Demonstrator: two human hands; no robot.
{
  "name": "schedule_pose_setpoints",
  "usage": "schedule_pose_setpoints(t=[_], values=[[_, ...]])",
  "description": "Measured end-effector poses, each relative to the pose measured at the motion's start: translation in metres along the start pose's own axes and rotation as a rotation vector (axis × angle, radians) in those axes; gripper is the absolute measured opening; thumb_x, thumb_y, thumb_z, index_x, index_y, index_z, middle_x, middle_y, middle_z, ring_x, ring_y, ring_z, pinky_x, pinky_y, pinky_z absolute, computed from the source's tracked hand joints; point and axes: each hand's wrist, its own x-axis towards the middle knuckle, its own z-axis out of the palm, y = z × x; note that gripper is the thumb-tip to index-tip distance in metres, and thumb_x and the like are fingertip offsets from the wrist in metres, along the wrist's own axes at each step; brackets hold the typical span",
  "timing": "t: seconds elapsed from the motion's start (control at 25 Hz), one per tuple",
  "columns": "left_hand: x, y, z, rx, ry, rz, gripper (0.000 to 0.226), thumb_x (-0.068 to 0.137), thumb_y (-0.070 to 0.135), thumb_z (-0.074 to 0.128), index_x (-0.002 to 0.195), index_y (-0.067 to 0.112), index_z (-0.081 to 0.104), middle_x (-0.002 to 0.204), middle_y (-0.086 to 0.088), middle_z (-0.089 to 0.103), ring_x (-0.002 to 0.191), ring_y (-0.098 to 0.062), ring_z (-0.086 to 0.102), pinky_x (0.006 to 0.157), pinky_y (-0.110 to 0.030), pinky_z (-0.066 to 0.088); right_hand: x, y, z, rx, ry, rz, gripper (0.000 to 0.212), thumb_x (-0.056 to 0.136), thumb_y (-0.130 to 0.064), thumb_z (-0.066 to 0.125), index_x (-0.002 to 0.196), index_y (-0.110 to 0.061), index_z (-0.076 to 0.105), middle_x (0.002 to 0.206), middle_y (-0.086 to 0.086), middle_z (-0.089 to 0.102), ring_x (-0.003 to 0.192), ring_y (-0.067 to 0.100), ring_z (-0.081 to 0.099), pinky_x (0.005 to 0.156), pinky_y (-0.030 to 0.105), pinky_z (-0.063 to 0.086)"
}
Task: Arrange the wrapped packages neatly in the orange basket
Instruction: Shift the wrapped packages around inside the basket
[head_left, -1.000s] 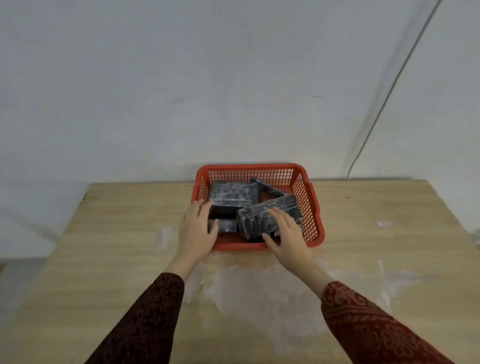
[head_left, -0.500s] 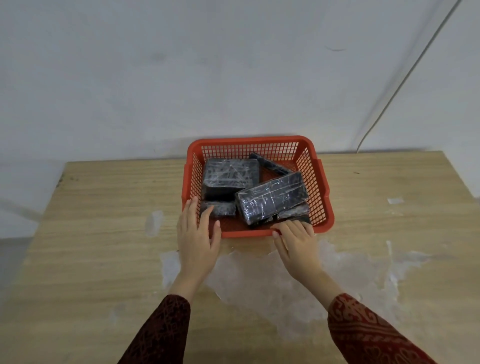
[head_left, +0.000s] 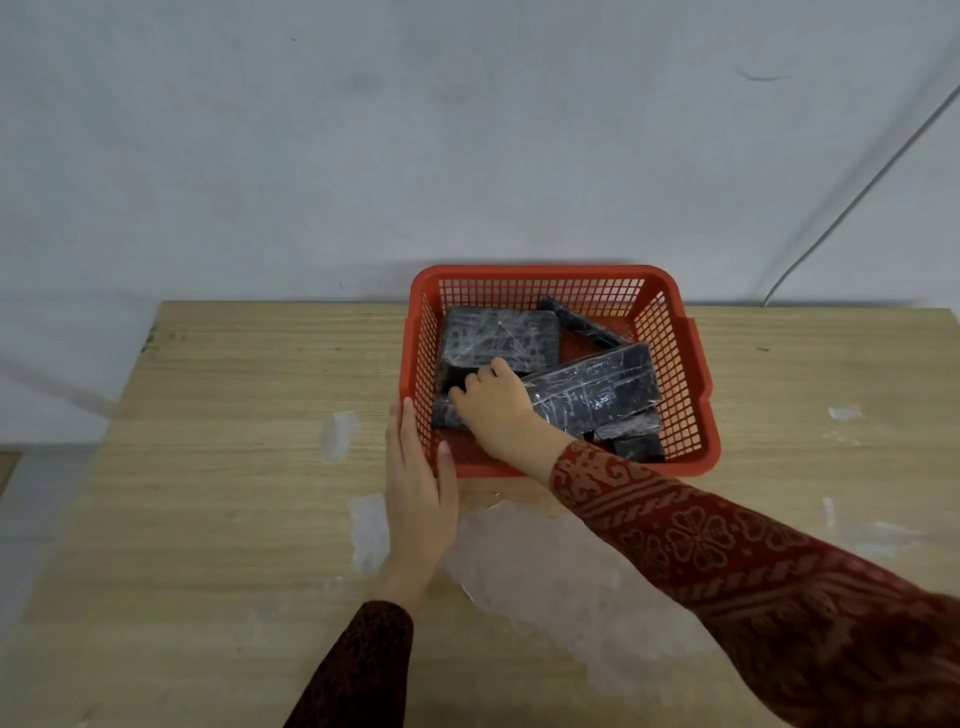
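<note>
The orange basket (head_left: 675, 332) stands at the far middle of the wooden table. Several dark packages wrapped in clear film lie jumbled inside: a square one (head_left: 501, 338) at the back left, a long one (head_left: 597, 395) slanting across the right half, a thin one (head_left: 582, 325) leaning at the back. My right hand (head_left: 498, 410) reaches into the basket's front left, fingers curled on a small package (head_left: 445, 413) under the square one. My left hand (head_left: 415, 488) lies flat against the basket's front left corner, thumb on the rim.
The table (head_left: 208, 519) carries whitish patches of dried residue near the front of the basket. A pale wall stands right behind the table, and a thin cable (head_left: 857, 192) runs down it at the right. The table's left edge drops off to the floor.
My right hand has moved from the basket's front rim into its front left part, onto the small package. My left hand stays at the front left corner. The view has shifted left.
</note>
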Motion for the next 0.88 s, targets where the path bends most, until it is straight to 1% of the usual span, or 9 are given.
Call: schedule_pose_setpoints(t=[0.04, 0.12, 0.24, 0.36, 0.44, 0.52, 0.68, 0.76, 0.88], values=[[0.0, 0.0, 0.0, -0.006, 0.0, -0.004, 0.059, 0.098, 0.034, 0.033, 0.152, 0.015, 0.015, 0.16, -0.004, 0.014, 0.145, -0.004, 0.014, 0.113, -0.016, 0.019, 0.007, -0.003, 0.002, -0.072, -0.053, 0.014, 0.034, 0.095, -0.023, 0.046, 0.127, -0.011, 0.046, 0.126, 0.01, 0.057, 0.117, 0.029, 0.052, 0.099, 0.036, 0.032], [-0.001, -0.001, 0.0, 0.002, 0.003, -0.001, 0.059, 0.099, 0.036, 0.032, 0.151, 0.014, 0.017, 0.16, -0.005, 0.015, 0.145, -0.007, 0.015, 0.114, -0.019, 0.021, 0.015, -0.007, 0.009, -0.125, -0.051, 0.038, 0.03, 0.097, -0.02, 0.042, 0.125, -0.009, 0.045, 0.123, 0.011, 0.058, 0.112, 0.028, 0.056, 0.091, 0.035, 0.037], [-0.002, -0.002, 0.001, -0.009, 0.012, 0.001, 0.058, 0.098, 0.036, 0.032, 0.151, 0.016, 0.018, 0.159, -0.006, 0.016, 0.146, -0.008, 0.016, 0.114, -0.016, 0.018, 0.021, -0.007, 0.015, -0.051, -0.048, 0.056, 0.028, 0.097, -0.015, 0.039, 0.124, -0.006, 0.045, 0.124, 0.016, 0.056, 0.11, 0.035, 0.058, 0.088, 0.042, 0.044], [-0.001, -0.002, 0.001, -0.012, 0.022, 0.009, 0.059, 0.098, 0.035, 0.033, 0.151, 0.014, 0.017, 0.159, -0.006, 0.017, 0.145, -0.006, 0.015, 0.113, -0.008, 0.014, 0.018, 0.0, 0.013, 0.049, -0.03, 0.023, 0.033, 0.093, -0.018, 0.05, 0.124, -0.007, 0.048, 0.124, 0.015, 0.057, 0.111, 0.034, 0.058, 0.085, 0.04, 0.045], [-0.001, -0.001, 0.0, -0.004, 0.016, 0.012, 0.059, 0.098, 0.036, 0.033, 0.151, 0.015, 0.016, 0.159, -0.004, 0.016, 0.146, -0.006, 0.014, 0.114, -0.012, 0.016, 0.011, 0.009, 0.003, 0.196, 0.011, 0.022, 0.037, 0.09, -0.029, 0.054, 0.12, -0.009, 0.052, 0.119, 0.013, 0.061, 0.108, 0.033, 0.059, 0.082, 0.039, 0.046], [-0.002, 0.001, -0.001, 0.019, 0.004, 0.003, 0.059, 0.098, 0.039, 0.031, 0.151, 0.018, 0.016, 0.16, -0.003, 0.016, 0.146, -0.006, 0.012, 0.117, -0.023, 0.018, 0.005, 0.024, -0.014, 0.376, 0.033, 0.045, 0.04, 0.09, -0.037, 0.051, 0.118, -0.009, 0.055, 0.114, 0.014, 0.062, 0.103, 0.033, 0.059, 0.079, 0.039, 0.047], [0.001, 0.005, -0.004, 0.175, 0.017, -0.005, 0.058, 0.095, 0.04, 0.032, 0.148, 0.017, 0.024, 0.155, -0.01, 0.029, 0.144, -0.022, 0.023, 0.117, -0.043, 0.02, -0.011, 0.065, -0.047, 0.835, -0.035, -0.024, 0.031, 0.09, -0.026, 0.057, 0.117, -0.012, 0.059, 0.099, 0.006, 0.06, 0.079, 0.018, 0.053, 0.064, 0.029, 0.041], [0.007, 0.01, -0.006, 0.239, 0.029, 0.036, 0.054, 0.093, 0.035, 0.037, 0.143, 0.015, 0.033, 0.149, -0.013, 0.035, 0.14, -0.029, 0.028, 0.115, -0.052, 0.024, -0.026, 0.086, -0.049, 1.001, -0.003, -0.041, 0.027, 0.088, -0.029, 0.062, 0.111, -0.014, 0.063, 0.1, 0.005, 0.063, 0.079, 0.017, 0.055, 0.067, 0.028, 0.043], [0.029, 0.017, -0.007, 0.238, 0.016, 0.091, 0.051, 0.092, 0.024, 0.047, 0.14, 0.013, 0.038, 0.147, -0.016, 0.036, 0.134, -0.033, 0.033, 0.113, -0.05, 0.028, -0.051, 0.117, -0.036, 1.205, 0.1, 0.064, 0.026, 0.086, -0.029, 0.067, 0.108, -0.017, 0.064, 0.101, 0.003, 0.067, 0.084, 0.019, 0.063, 0.074, 0.03, 0.052]])
